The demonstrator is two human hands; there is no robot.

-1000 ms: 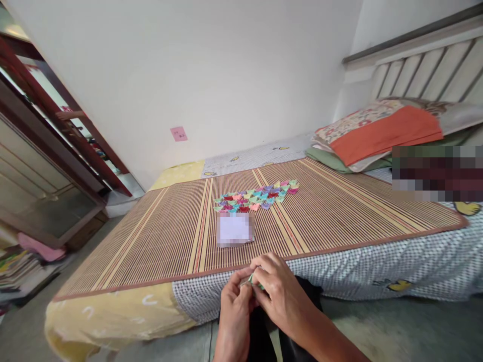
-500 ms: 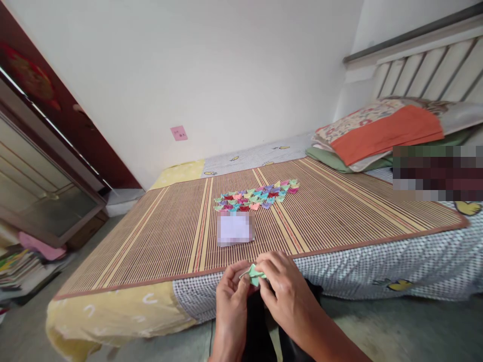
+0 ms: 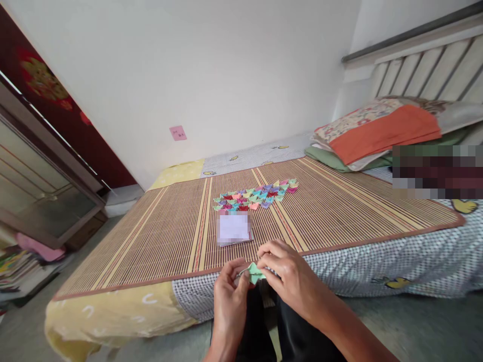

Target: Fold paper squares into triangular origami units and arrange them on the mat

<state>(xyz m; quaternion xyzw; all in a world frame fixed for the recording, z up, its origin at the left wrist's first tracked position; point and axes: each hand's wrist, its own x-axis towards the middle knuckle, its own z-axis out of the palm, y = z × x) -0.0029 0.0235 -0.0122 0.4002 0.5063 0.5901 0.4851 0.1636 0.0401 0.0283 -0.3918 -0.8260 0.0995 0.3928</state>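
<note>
A small piece of light green folded paper (image 3: 255, 273) is held between my two hands, just in front of the bed's near edge. My left hand (image 3: 231, 289) pinches its left side between thumb and fingers. On its right side, the fingertips of my right hand (image 3: 284, 271) grip the edge. Beyond them on the bed mat lie several small folded paper shapes (image 3: 260, 193) in many colours, set out in slanting rows. A pale stack (image 3: 234, 229), partly blurred out, rests between those rows and my hands.
A striped bamboo mat (image 3: 151, 241) covers the bed over a checked and yellow sheet (image 3: 113, 309). Folded bedding (image 3: 385, 133) is piled at the right by the headboard (image 3: 426, 70). Glass-fronted furniture (image 3: 41, 176) and a pile of books (image 3: 22, 274) stand at the left.
My right hand has shifted slightly up and right, its fingers now at the green paper's right edge. The left hand keeps its pinch. The view has moved slightly.
</note>
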